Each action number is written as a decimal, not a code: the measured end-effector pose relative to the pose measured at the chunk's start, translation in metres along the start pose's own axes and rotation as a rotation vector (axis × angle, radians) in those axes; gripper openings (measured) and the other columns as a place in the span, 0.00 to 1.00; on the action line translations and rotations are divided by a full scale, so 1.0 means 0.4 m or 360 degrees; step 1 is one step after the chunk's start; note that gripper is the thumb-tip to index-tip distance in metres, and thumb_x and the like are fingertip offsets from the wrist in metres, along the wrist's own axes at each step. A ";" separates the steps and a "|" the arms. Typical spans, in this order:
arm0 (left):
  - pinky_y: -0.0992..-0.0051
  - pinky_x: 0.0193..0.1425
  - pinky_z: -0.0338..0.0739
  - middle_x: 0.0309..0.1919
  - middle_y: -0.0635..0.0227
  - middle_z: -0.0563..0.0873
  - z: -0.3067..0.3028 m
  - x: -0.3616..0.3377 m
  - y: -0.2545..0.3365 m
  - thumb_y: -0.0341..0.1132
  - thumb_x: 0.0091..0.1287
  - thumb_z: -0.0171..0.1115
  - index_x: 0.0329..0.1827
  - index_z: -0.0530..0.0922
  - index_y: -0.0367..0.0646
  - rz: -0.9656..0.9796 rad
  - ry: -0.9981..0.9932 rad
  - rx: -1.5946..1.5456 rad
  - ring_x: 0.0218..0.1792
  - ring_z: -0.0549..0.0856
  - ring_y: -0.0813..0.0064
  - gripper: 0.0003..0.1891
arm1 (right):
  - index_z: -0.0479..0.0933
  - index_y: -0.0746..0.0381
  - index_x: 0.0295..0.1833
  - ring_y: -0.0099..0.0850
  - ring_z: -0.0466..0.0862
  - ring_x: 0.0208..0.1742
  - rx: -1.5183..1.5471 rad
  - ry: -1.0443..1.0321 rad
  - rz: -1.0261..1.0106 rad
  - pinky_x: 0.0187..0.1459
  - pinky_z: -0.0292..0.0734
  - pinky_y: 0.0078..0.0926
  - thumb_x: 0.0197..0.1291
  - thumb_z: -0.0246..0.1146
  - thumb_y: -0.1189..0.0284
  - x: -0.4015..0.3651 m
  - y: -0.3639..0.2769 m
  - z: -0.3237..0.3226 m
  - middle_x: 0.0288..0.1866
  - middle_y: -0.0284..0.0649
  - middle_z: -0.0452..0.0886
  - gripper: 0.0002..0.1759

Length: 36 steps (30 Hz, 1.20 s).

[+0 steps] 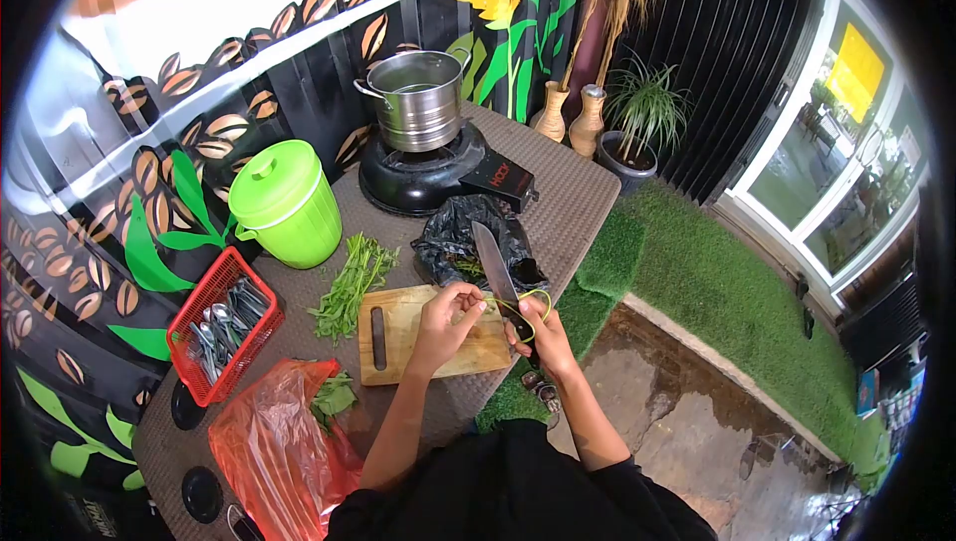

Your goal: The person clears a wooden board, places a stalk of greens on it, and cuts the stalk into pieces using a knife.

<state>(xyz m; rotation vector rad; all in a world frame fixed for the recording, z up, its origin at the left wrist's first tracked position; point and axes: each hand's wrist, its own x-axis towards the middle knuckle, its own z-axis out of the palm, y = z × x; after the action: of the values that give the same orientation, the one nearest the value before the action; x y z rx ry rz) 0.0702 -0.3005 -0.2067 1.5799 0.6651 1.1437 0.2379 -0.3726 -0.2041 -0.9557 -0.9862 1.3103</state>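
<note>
My right hand [550,338] is closed on the black handle of a kitchen knife [493,260], its broad blade pointing up and away. A thin yellow-green strand [539,293] loops around by the knife and runs to my left hand [450,326], whose thumb and fingers pinch together at its end. Both hands are over the right part of a wooden cutting board [406,353] with a slot handle. Just beyond the board lies an open black plastic bag [448,225] with bits of greens in it. Leafy green stems [356,282] lie beside the board on the left.
A steel pot [418,108] stands on a black gas stove [410,180] at the table's far end. A lidded green bucket [289,208], a red basket [189,327] of spoons and forks, and a red plastic bag [279,441] line the left. The table's edge runs along the right.
</note>
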 end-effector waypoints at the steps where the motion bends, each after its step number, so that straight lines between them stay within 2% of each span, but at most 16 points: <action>1: 0.81 0.44 0.72 0.35 0.71 0.78 -0.001 0.000 -0.003 0.22 0.62 0.61 0.39 0.76 0.34 -0.0087 -0.0026 -0.0177 0.38 0.76 0.84 0.05 | 0.68 0.63 0.39 0.18 0.63 0.14 0.0038 -0.0019 -0.0009 0.16 0.57 0.15 0.73 0.46 0.61 -0.001 -0.002 0.000 0.21 0.37 0.73 0.17; 2: 0.82 0.44 0.71 0.35 0.72 0.78 -0.002 0.000 -0.005 0.22 0.63 0.61 0.40 0.76 0.34 -0.0172 -0.0054 -0.0355 0.38 0.76 0.85 0.04 | 0.68 0.63 0.39 0.18 0.63 0.14 0.0038 -0.0017 -0.0010 0.16 0.57 0.15 0.73 0.46 0.61 0.000 0.000 -0.003 0.21 0.37 0.73 0.17; 5: 0.83 0.44 0.71 0.36 0.73 0.79 0.000 0.002 0.014 0.23 0.65 0.60 0.42 0.77 0.33 -0.0296 -0.0030 -0.0434 0.38 0.76 0.86 0.05 | 0.68 0.63 0.39 0.18 0.63 0.14 0.0025 -0.0043 -0.0032 0.16 0.57 0.15 0.73 0.46 0.60 0.000 0.007 -0.008 0.21 0.37 0.73 0.17; 9: 0.82 0.43 0.72 0.39 0.72 0.80 0.001 0.002 -0.002 0.24 0.66 0.60 0.45 0.78 0.34 -0.0319 -0.0078 -0.0399 0.39 0.77 0.85 0.07 | 0.71 0.64 0.42 0.17 0.62 0.14 0.0005 -0.0009 -0.0050 0.16 0.56 0.15 0.73 0.47 0.60 0.001 0.015 -0.008 0.20 0.36 0.72 0.17; 15: 0.80 0.44 0.74 0.39 0.70 0.80 0.004 0.011 -0.025 0.24 0.64 0.62 0.42 0.79 0.33 -0.0213 -0.0058 -0.0395 0.39 0.78 0.81 0.06 | 0.73 0.63 0.46 0.16 0.61 0.14 -0.0046 0.0009 -0.0057 0.16 0.55 0.14 0.73 0.47 0.60 0.007 0.011 -0.004 0.20 0.34 0.72 0.17; 18: 0.80 0.44 0.73 0.40 0.68 0.78 0.004 0.012 -0.031 0.24 0.64 0.62 0.41 0.79 0.33 -0.0079 -0.0040 -0.0226 0.41 0.77 0.80 0.05 | 0.73 0.63 0.48 0.16 0.62 0.14 -0.0092 -0.0007 -0.0072 0.16 0.56 0.14 0.73 0.48 0.60 0.010 0.014 -0.003 0.20 0.34 0.72 0.17; 20: 0.76 0.54 0.68 0.40 0.64 0.79 0.008 0.010 -0.027 0.23 0.61 0.64 0.40 0.80 0.32 -0.0140 0.0025 -0.0335 0.46 0.77 0.74 0.06 | 0.73 0.62 0.49 0.16 0.62 0.14 -0.0112 -0.0011 -0.0078 0.16 0.56 0.14 0.73 0.48 0.61 0.011 0.016 -0.003 0.20 0.33 0.72 0.17; 29: 0.77 0.52 0.70 0.40 0.64 0.79 0.002 0.008 -0.035 0.23 0.60 0.65 0.39 0.80 0.32 -0.0084 0.0005 -0.0361 0.45 0.78 0.75 0.06 | 0.72 0.61 0.53 0.14 0.62 0.13 -0.0118 -0.0040 -0.0122 0.16 0.55 0.14 0.72 0.49 0.62 0.017 0.016 0.000 0.20 0.32 0.72 0.15; 35: 0.77 0.52 0.70 0.38 0.64 0.80 -0.001 0.004 -0.046 0.22 0.59 0.65 0.37 0.81 0.32 -0.0056 -0.0053 -0.0402 0.44 0.77 0.75 0.05 | 0.69 0.59 0.57 0.14 0.60 0.13 -0.0117 -0.0118 -0.0047 0.16 0.54 0.13 0.73 0.48 0.62 0.017 0.009 -0.002 0.20 0.32 0.72 0.16; 36: 0.77 0.52 0.70 0.38 0.64 0.80 -0.002 0.002 -0.042 0.22 0.59 0.65 0.37 0.81 0.32 -0.0057 -0.0053 -0.0402 0.44 0.77 0.75 0.05 | 0.69 0.60 0.57 0.14 0.63 0.15 -0.0076 -0.0161 0.0030 0.17 0.56 0.14 0.73 0.49 0.63 0.014 -0.002 -0.001 0.23 0.32 0.73 0.15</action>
<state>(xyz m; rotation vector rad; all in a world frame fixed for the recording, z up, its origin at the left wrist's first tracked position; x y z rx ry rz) 0.0718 -0.2940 -0.2221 1.3645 0.5032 1.1257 0.2384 -0.3669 -0.2032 -0.9446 -1.0927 1.3669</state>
